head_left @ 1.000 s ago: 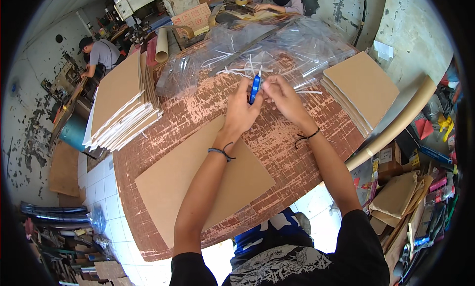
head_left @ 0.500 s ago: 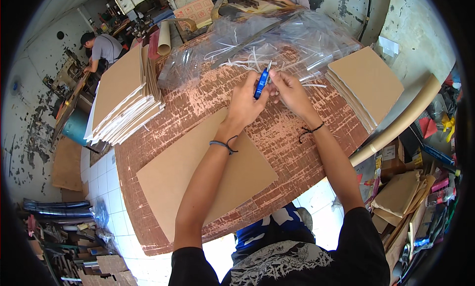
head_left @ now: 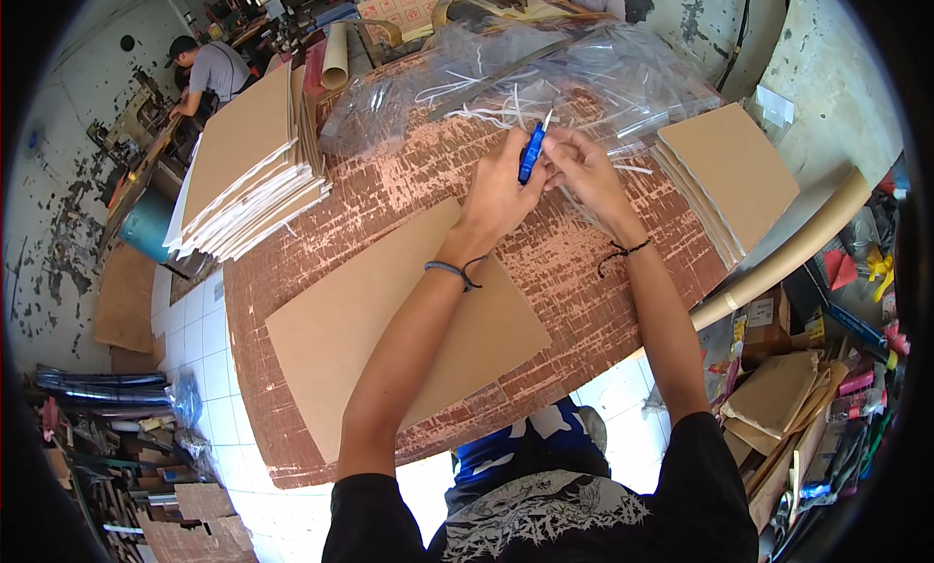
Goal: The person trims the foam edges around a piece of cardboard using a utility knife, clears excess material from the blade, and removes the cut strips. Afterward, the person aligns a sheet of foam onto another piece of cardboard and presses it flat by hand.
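Note:
My left hand (head_left: 498, 191) is closed around a blue utility knife (head_left: 531, 154), its blade pointing up and away from me. Close beside it, my right hand (head_left: 586, 174) has its fingers curled and pinched together near the knife. What those fingers hold is too small to make out; something thin and pale trails just below them. Under my left forearm a brown cardboard sheet (head_left: 389, 310) lies flat on the worn, scratched table (head_left: 603, 281). Beyond both hands are white strips (head_left: 501, 112) and crumpled clear plastic sheeting (head_left: 623, 72), with a long metal ruler (head_left: 506, 76) across the plastic.
A tall stack of cardboard sheets (head_left: 238, 159) stands at the table's left, a smaller stack (head_left: 730, 174) at its right. A long cardboard tube (head_left: 788, 252) leans by the right edge. Another person (head_left: 214, 72) works at the far left. Scraps (head_left: 778, 393) crowd the lower right.
Both hands, with the knife in the left one, have shifted slightly right in the picture. The view has moved a little. The cardboard sheet stays on the table.

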`<state>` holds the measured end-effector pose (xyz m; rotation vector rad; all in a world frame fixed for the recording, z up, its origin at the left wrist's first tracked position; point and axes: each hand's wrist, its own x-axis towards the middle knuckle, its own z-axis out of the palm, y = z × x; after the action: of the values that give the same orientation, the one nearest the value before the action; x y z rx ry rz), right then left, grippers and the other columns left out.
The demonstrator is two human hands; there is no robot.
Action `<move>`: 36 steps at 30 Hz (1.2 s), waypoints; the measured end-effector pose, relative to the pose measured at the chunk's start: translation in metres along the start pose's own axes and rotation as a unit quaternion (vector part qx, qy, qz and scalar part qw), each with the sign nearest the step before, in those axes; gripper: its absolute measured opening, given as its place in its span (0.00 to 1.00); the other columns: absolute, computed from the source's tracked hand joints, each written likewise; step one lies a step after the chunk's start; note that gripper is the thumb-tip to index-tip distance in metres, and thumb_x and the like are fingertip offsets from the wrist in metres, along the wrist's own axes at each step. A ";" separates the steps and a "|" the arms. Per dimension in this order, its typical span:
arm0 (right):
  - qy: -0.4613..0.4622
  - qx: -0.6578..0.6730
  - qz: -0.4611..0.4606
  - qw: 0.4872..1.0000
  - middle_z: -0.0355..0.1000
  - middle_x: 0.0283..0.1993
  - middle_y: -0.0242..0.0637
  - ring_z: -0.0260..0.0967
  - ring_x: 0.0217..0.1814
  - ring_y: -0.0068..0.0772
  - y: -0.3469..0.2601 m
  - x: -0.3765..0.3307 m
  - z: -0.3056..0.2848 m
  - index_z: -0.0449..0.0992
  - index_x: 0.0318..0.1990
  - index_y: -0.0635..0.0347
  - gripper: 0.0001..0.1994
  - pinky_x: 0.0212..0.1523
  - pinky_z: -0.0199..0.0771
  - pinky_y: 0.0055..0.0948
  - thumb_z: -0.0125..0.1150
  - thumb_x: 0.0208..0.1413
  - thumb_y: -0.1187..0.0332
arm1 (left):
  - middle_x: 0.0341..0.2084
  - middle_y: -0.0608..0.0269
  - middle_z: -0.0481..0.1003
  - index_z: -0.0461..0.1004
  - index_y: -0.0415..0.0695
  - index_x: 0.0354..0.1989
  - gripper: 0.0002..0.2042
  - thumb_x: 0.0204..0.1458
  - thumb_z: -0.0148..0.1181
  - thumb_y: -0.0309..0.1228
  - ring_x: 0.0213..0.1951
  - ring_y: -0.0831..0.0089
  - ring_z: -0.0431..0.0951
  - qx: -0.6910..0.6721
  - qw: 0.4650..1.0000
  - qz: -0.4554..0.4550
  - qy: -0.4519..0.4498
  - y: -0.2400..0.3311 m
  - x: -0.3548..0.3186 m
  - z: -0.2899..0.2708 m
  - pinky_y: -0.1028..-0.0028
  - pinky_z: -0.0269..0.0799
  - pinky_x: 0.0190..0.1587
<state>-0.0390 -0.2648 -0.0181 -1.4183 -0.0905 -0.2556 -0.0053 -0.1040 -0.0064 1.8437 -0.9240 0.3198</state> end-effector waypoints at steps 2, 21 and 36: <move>-0.007 -0.021 -0.048 0.999 0.77 0.39 0.38 0.75 0.39 0.24 0.004 0.002 -0.001 0.74 0.47 0.67 0.14 0.39 0.77 0.22 0.64 0.61 0.65 | 0.24 0.48 0.74 0.66 0.39 0.41 0.10 0.54 0.58 0.26 0.26 0.52 0.78 0.008 1.000 0.003 0.009 -0.004 0.000 0.000 0.61 0.72 0.29; -0.031 -0.021 -0.015 0.999 0.77 0.35 0.36 0.74 0.36 0.22 0.003 0.003 -0.004 0.75 0.47 0.66 0.14 0.39 0.76 0.22 0.60 0.64 0.62 | 0.24 0.48 0.76 0.66 0.40 0.44 0.11 0.54 0.58 0.27 0.23 0.58 0.79 0.031 0.998 0.038 0.048 -0.010 -0.003 0.007 0.64 0.71 0.26; -0.023 -0.371 -0.197 0.907 0.75 0.34 0.40 0.71 0.33 0.29 0.000 -0.001 -0.008 0.71 0.45 0.65 0.13 0.36 0.71 0.32 0.58 0.65 0.62 | 0.24 0.50 0.77 0.66 0.41 0.45 0.12 0.54 0.59 0.28 0.23 0.59 0.78 0.025 1.000 0.007 0.000 -0.006 -0.004 0.001 0.64 0.72 0.27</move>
<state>-0.0404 -0.2730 -0.0193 -2.1647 -0.3491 -0.6382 -0.0033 -0.1019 -0.0133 1.8841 -0.9374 0.3547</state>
